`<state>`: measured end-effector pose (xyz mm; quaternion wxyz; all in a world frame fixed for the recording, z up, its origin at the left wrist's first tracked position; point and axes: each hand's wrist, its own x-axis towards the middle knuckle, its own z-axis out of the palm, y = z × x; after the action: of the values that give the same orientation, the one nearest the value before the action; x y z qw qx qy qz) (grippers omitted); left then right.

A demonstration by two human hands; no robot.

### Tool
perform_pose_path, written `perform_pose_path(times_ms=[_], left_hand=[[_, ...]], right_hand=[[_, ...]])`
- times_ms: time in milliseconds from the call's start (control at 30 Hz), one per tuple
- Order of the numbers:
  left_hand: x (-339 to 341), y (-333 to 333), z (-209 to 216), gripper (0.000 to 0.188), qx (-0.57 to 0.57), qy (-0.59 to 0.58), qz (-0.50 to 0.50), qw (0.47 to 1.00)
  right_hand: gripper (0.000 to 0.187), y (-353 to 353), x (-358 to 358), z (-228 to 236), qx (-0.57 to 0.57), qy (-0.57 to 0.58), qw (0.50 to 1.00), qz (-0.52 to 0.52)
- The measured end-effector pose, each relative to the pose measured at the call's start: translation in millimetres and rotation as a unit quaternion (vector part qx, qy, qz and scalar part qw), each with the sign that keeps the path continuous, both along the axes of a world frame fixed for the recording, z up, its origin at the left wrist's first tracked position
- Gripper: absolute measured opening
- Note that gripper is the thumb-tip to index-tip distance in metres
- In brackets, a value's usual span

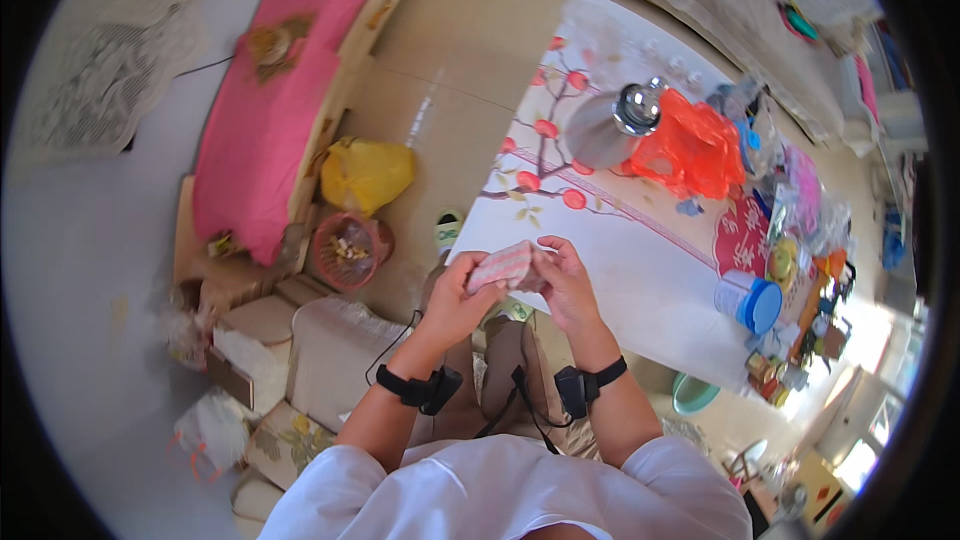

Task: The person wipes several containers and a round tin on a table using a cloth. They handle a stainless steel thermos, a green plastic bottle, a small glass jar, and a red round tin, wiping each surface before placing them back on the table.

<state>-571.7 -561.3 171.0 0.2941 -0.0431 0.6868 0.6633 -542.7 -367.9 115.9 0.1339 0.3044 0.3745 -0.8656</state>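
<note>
A folded cloth [503, 266] with pink and pale stripes is held in front of me, just off the near edge of the table. My left hand [462, 298] grips its left end, thumb along the near side. On the other end, my right hand [568, 287] is closed on the cloth, partly covering it, with its index finger raised. The white tabletop [640, 270], printed with red blossoms, lies just beyond my hands. Black bands with small boxes sit on both my wrists.
On the table stand a steel flask [605, 130], a crumpled red plastic bag [690, 145] and a blue-lidded tub [758, 304], with clutter along the right side. A pink waste basket [350, 251] and a yellow bag [367, 174] stand on the floor at left, beside a pink-covered cabinet [270, 120].
</note>
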Motion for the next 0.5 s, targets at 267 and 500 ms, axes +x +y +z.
perform_pose_path(times_ms=[267,500], left_hand=[[3,19,47,0.037,0.193,-0.059,0.089,0.975],[-2,13,42,0.058,-0.066,0.200,0.077,0.974]], right_hand=[[0.051,-5,-5,40,0.084,0.049,0.995,0.032],[0.053,-27,-14,63,-0.072,0.113,0.985,0.112]])
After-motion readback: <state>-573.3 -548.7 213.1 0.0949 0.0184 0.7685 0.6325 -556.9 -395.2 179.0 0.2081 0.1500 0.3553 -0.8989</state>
